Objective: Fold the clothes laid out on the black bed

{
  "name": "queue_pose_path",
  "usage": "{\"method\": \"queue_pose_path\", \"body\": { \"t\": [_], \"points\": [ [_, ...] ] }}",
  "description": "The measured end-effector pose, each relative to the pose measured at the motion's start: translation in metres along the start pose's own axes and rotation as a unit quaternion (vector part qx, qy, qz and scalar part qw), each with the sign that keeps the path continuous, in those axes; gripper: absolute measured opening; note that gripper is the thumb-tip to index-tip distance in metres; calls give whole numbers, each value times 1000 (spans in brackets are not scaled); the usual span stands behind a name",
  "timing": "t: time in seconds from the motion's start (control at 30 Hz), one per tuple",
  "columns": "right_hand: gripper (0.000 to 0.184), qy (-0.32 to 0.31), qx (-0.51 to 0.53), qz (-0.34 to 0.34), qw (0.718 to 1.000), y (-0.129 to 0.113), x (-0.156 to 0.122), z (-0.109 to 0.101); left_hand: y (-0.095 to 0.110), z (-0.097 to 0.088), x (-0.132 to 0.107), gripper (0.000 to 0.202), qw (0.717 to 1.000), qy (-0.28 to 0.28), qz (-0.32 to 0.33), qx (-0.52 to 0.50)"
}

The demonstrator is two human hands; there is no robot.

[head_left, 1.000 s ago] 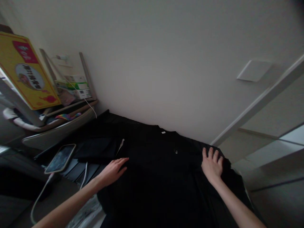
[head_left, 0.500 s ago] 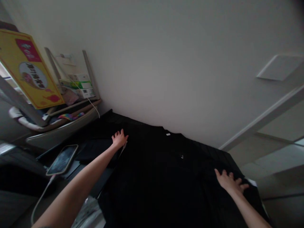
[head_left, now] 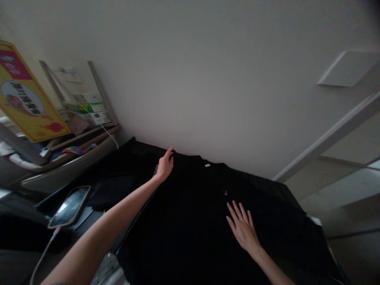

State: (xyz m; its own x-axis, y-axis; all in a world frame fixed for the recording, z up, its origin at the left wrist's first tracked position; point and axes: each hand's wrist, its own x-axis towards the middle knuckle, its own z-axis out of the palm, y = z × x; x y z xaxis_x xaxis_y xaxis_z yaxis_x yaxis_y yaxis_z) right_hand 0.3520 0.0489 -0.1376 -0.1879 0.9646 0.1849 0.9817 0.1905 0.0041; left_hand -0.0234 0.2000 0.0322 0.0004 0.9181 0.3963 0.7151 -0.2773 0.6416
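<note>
The black garment [head_left: 192, 221] lies spread flat, long axis near to far, collar [head_left: 207, 163] far. The left hand [head_left: 165, 165] sits on its far-left shoulder edge, nearest the collar; grip closure cannot be determined. The right hand [head_left: 244, 228] presses mid-garment, grip fully open, empty.

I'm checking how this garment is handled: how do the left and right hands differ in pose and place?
The left hand reaches far out to the edge of the black garment by the wall; the right hand lies nearer, on its middle. The right hand is flat, fingers spread; the left hand's fingers look bent, grip unclear. Both touch the black garment.
</note>
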Motion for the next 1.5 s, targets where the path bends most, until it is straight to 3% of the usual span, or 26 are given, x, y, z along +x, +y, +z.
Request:
{"method": "queue_pose_path", "body": {
  "t": [0.13,0.23,0.3,0.37,0.43,0.5,0.63,0.77,0.9,1.0,1.13,1.23,1.5],
  "points": [
    [64,23,32,35,999,6,-5,21,47,55,4,66,996,-22,43,-71],
    [63,26,41,33,998,9,-4,23,62,108,-14,76,975,-106,121,-155],
    [62,23,42,33,998,8,-2,20,58,140,-37,82,960,-196,157,-121],
    [62,17,39,35,998,7,-2,17,48,163,-62,88,941,-295,165,-13],
    [61,10,36,39,999,6,-1,14,38,174,-83,78,916,-352,176,83],
    [61,4,34,40,999,6,-1,12,32,175,-96,66,904,-362,188,131],
    [61,-4,28,45,999,6,-1,12,29,151,-106,62,919,-301,185,177],
    [62,-8,25,45,999,8,-2,16,15,108,-128,56,933,-217,110,264],
    [64,-14,16,47,999,9,-2,21,-9,57,-173,41,925,-213,66,307],
    [65,-21,11,49,999,9,-3,23,-14,18,-216,38,913,-208,33,348],
    [65,-26,2,50,998,9,-4,24,0,-24,-268,36,891,-210,-7,402],
    [65,-39,-10,55,998,8,-4,24,14,-45,-292,35,888,-218,-22,403],
    [66,-77,-32,86,993,1,-7,20,57,-83,-311,47,889,-211,-46,404]
  ]
}}
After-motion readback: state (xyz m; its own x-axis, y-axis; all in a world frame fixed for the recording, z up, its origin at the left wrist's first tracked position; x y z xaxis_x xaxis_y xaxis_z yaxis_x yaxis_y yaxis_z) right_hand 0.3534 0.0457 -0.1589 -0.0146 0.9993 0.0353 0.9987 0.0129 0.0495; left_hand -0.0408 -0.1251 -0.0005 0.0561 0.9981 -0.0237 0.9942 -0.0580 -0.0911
